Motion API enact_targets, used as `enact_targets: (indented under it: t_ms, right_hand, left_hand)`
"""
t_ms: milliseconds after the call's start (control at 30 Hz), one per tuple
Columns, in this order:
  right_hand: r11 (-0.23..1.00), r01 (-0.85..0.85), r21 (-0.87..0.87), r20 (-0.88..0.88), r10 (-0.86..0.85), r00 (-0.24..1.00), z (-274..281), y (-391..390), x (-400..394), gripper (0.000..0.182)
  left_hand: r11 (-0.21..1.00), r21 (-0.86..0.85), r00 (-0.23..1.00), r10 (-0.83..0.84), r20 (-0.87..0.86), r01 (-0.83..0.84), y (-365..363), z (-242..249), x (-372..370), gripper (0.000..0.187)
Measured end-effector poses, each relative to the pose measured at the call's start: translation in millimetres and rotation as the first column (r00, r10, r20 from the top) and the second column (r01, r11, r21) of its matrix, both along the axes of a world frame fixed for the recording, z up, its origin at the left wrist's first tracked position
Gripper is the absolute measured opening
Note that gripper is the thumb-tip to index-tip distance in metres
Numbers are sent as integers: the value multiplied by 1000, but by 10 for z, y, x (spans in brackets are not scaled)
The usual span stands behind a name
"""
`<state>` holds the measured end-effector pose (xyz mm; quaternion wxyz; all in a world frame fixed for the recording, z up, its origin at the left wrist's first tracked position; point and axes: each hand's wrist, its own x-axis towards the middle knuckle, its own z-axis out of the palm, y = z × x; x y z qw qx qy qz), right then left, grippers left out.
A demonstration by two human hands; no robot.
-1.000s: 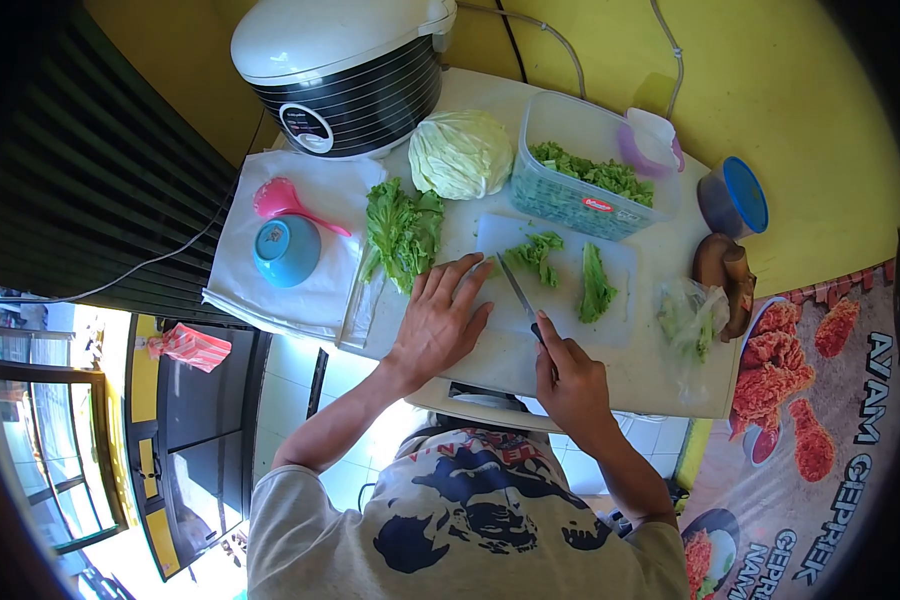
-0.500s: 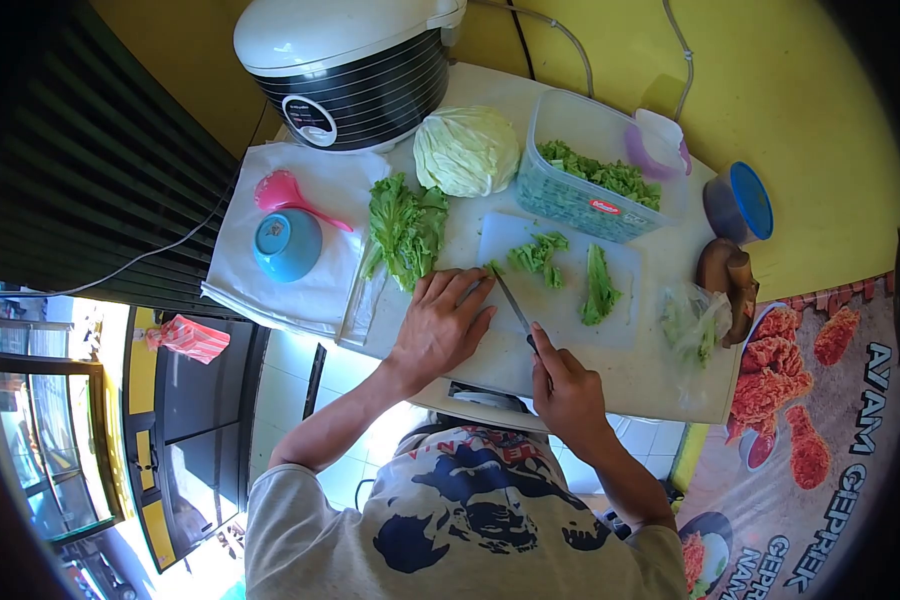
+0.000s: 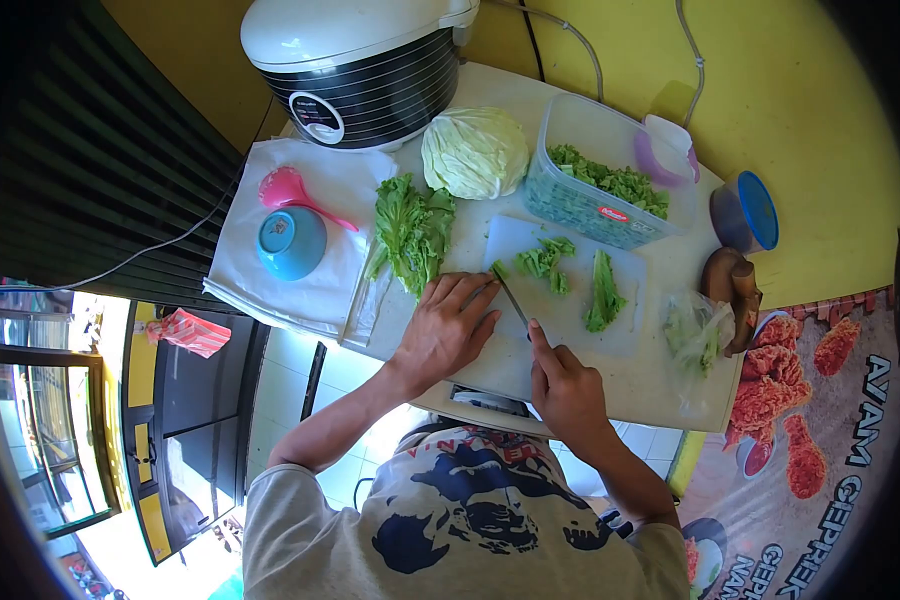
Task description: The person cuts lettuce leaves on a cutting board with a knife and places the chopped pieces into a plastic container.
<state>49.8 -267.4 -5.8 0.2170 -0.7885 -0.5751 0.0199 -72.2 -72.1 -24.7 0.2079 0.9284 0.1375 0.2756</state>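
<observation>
This is a small food stall or street-side kitchen for fried chicken. A printed banner [image 3: 820, 400] at the right shows fried chicken pieces and the words "AYAM GEPREK". The white counter [image 3: 660, 375] stands against a yellow wall [image 3: 810, 110] and holds a large rice cooker [image 3: 355, 60], a cabbage [image 3: 475, 152], lettuce [image 3: 410, 230], a cutting board [image 3: 570, 300] with cut greens, a tub [image 3: 610, 185] of chopped greens, a blue bowl [image 3: 290, 243], a pink ladle [image 3: 288, 192] and a lidded jar [image 3: 745, 212]. Cables run up the wall behind the cooker. At the left are a dark shutter [image 3: 90, 150] and bright daylight below it, so the counter is open to the outside.
</observation>
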Motion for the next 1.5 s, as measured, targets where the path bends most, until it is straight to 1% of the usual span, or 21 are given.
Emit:
enact_targets:
  t_ms: [100,200,400,500,600,700,767,800,867,967,1067,1167,1267,1367,1400,1500]
  right_hand:
    - [1000,-16,0,35,16,999,4,152,47,61]
    - [999,-35,21,25,34,999,-9,205,80,61]
    - [1000,-18,-26,12,18,1000,28,-5,62,59]
    - [1000,-18,5,51,18,999,26,70,88,59]
    - [1000,18,22,87,-20,996,-3,127,61,59]
    - [999,37,14,53,-38,998,52,37,33,59]
    - [996,74,50,26,-76,997,54,-35,52,59]
    - [993,92,69,14,-93,996,54,-62,70,59]
    - [993,111,42,34,-113,993,30,-101,108,60]
    - [994,110,8,44,-110,993,56,-132,56,59]
    - [994,109,13,22,-109,994,98,-173,1,58]
    - [988,150,22,14,-150,989,89,-206,58,58]
    - [987,163,-3,12,-163,987,90,-215,66,57]
    - [991,134,-10,-25,-134,991,109,-233,22,55]
    - [993,118,-8,-43,-118,992,111,-239,11,55]
    - [985,161,56,-62,-158,986,108,-253,48,53]
  left_hand:
    - [1000,-9,1000,-3,5,3,-6,4,1,41]
    - [1000,-23,1000,-4,3,4,-5,25,3,40]
    - [1000,-26,1000,8,9,-7,-18,5,-9,35]
    - [1000,-5,1000,14,11,-14,-29,2,17,34]
    - [1000,-1,1000,25,16,-25,5,21,44,29]
    - [1000,-16,999,24,26,-23,26,4,68,23]
    - [1000,-20,1000,14,23,-13,62,-23,92,21]
    - [999,-40,999,35,-8,-36,65,-15,118,21]
    - [994,-75,995,72,-71,-78,65,11,192,20]
    - [998,-63,999,30,12,-29,97,30,299,21]
    - [996,-89,999,8,47,-4,126,98,392,23]
    - [983,-186,998,2,65,10,143,142,453,32]
    - [981,-190,999,-51,0,50,182,156,456,44]
    - [983,-158,996,-95,3,94,188,150,458,52]
    - [979,-172,994,-109,-14,105,193,155,466,52]
    - [971,-198,988,-147,-50,135,219,166,505,50]
